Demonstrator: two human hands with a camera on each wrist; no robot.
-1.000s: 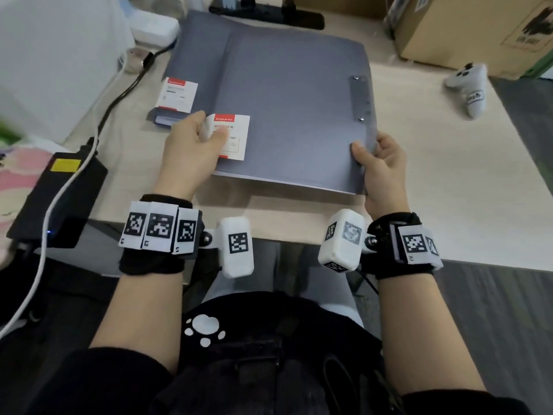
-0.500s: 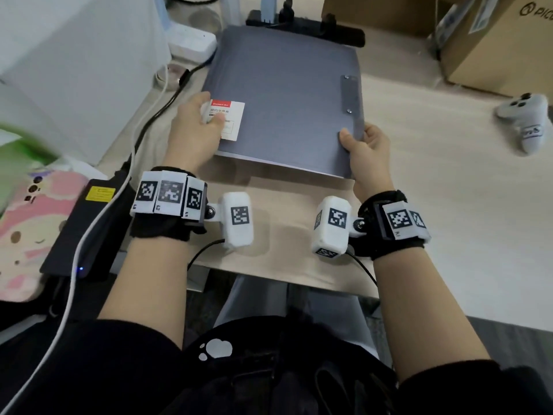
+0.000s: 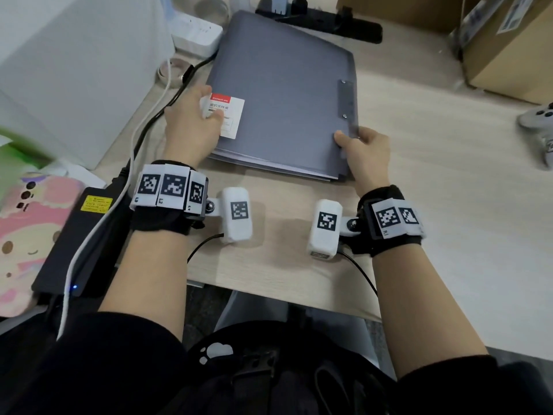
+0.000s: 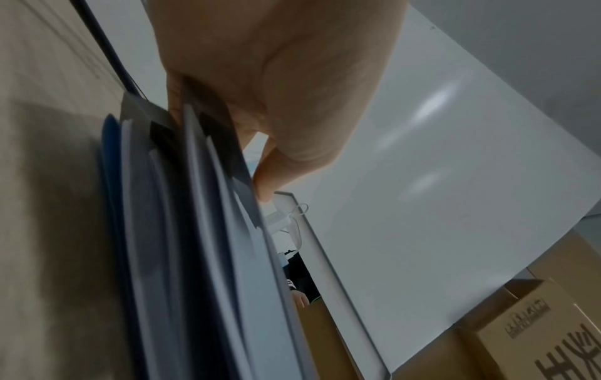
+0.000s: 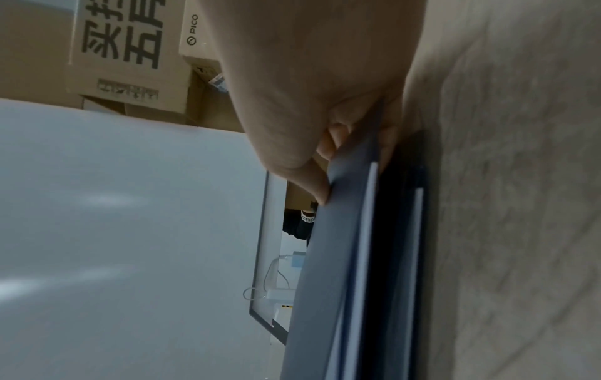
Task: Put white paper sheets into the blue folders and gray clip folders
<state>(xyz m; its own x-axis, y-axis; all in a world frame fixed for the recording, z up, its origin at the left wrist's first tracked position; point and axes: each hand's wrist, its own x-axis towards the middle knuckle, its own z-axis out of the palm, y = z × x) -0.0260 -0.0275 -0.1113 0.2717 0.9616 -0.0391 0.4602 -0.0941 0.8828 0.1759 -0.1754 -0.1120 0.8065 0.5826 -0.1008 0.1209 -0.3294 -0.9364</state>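
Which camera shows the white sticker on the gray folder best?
The head view: the white sticker on the gray folder shows there, partly under the left hand. Both wrist views show only folder edges.

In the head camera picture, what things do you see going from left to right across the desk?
Pink cartoon pad → black power brick → left hand → gray clip folder → right hand → gray controller.

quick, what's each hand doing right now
Left hand: grips the left edge of the gray clip folder.
Right hand: grips the same folder's near right corner.
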